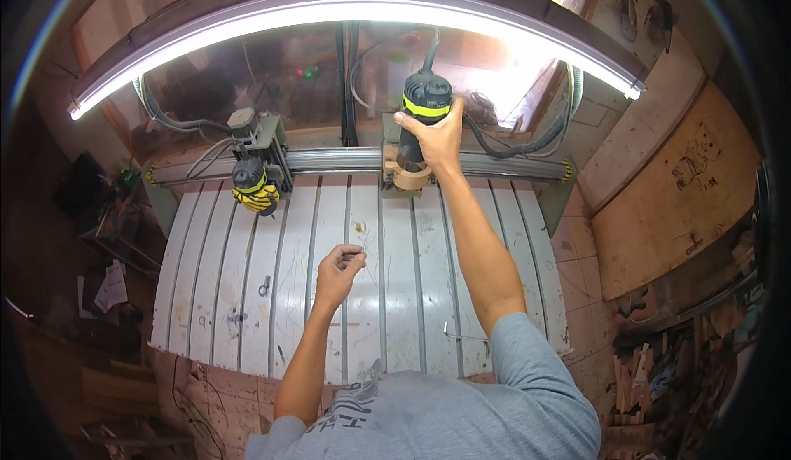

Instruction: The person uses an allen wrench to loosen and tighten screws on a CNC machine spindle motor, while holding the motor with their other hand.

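My right hand (442, 140) is wrapped round a black trim router (428, 89) with a yellow-green band. The router stands nearly upright, its lower end at a wooden ring-shaped holder (409, 180) on the machine's gantry. Whether it sits inside the ring or just above it, I cannot tell. A cable rises from its top. Over the white slotted bed (400, 295), my left hand (339, 272) is held with its fingers curled and thumb against them. Anything in that pinch is too small to make out.
A second black router (250, 176) with yellow and black markings hangs on the gantry rail (329, 160) at left. A bright tube light (354, 11) spans above. On the bed lie a small dark tool (264, 285) and a thin bent metal rod (461, 336). Wood scraps (638, 378) are piled at right.
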Motion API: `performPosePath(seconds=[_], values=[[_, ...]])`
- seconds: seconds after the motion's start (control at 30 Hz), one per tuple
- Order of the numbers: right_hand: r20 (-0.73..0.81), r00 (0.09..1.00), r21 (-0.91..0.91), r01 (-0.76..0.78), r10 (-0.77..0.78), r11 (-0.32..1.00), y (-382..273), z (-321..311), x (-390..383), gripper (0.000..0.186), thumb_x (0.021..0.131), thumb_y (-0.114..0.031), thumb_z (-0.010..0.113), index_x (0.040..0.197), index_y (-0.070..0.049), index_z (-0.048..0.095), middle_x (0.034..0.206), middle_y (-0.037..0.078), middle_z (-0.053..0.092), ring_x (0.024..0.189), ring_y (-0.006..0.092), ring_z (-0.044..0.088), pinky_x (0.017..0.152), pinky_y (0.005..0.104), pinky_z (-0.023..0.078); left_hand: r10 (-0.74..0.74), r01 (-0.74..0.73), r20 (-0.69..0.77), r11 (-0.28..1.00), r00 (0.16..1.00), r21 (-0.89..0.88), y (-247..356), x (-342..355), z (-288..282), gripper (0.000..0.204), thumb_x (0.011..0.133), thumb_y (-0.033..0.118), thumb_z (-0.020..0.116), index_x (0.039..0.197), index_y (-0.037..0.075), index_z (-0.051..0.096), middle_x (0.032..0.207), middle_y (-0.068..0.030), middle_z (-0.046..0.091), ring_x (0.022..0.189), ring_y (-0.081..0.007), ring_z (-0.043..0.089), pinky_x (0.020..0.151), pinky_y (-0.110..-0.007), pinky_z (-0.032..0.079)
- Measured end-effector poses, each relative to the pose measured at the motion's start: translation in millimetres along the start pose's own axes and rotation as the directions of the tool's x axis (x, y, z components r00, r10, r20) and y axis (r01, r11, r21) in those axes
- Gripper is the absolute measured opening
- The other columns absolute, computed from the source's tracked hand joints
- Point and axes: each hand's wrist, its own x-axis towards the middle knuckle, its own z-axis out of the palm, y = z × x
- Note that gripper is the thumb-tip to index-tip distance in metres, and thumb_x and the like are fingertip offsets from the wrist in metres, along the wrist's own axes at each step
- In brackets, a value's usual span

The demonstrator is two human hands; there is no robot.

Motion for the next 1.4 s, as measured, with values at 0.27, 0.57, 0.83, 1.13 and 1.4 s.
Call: performPosePath(seconds=[0.27,0.57,0.83,1.13,1.4], values=[[-0.069,0.997,-0.013,0.028,-0.029,1.000,18.1,9.9,-19.2,0.078,0.069,-0.019,0.096,0.122,-0.001,0.042,0.115,0.015,0.060,0.105,0.0225,0.063,0.091,0.0369,0.053,-0.123,0.130,0.061,0.983,0.991,-0.129,33.4,52.7,52.1,0.053,0.102,0.044,0.062,0.121,-0.006,0.066,0.111,-0.0183,0.073,0.096,-0.0242,0.072,0.089,-0.034,0.055],[-0.099,0.994,-0.094,0.034,-0.043,0.995,23.9,8.2,-20.4,0.078,0.069,-0.017,0.097,0.122,-0.002,0.041,0.117,0.012,0.055,0.106,0.0208,0.060,0.095,0.0353,0.052,-0.226,0.211,0.000,0.912,0.974,-0.351,50.8,115.2,119.1,0.064,0.096,0.053,0.068,0.113,-0.008,0.065,0.106,-0.0179,0.073,0.091,-0.0223,0.072,0.079,-0.033,0.057],[-0.039,0.999,-0.258,0.010,-0.021,0.966,19.6,1.6,-23.2,0.079,0.067,-0.024,0.098,0.118,-0.001,0.043,0.113,0.015,0.057,0.106,0.0239,0.060,0.094,0.0369,0.051,-0.270,0.247,-0.021,0.907,0.963,-0.341,53.7,124.5,126.7,0.060,0.095,0.046,0.068,0.116,-0.010,0.063,0.108,-0.0221,0.073,0.096,-0.0259,0.074,0.086,-0.034,0.059],[0.010,1.000,-0.342,0.012,-0.009,0.940,17.1,-5.9,-20.4,0.080,0.062,-0.028,0.100,0.113,0.000,0.045,0.107,0.018,0.066,0.099,0.0270,0.067,0.087,0.0389,0.055,-0.235,0.206,-0.013,0.877,0.972,-0.434,48.5,127.5,124.9,0.055,0.093,0.042,0.070,0.106,-0.012,0.064,0.101,-0.0225,0.072,0.088,-0.0257,0.074,0.076,-0.033,0.060],[0.035,0.997,-0.372,-0.051,0.069,0.927,8.2,-5.4,-16.3,0.078,0.064,-0.030,0.098,0.113,0.000,0.045,0.109,0.021,0.064,0.102,0.0329,0.067,0.088,0.0433,0.054,-0.247,0.239,0.035,0.880,0.968,-0.411,48.1,127.2,120.3,0.065,0.095,0.043,0.067,0.124,-0.015,0.059,0.118,-0.0289,0.069,0.109,-0.0331,0.072,0.095,-0.040,0.059]])
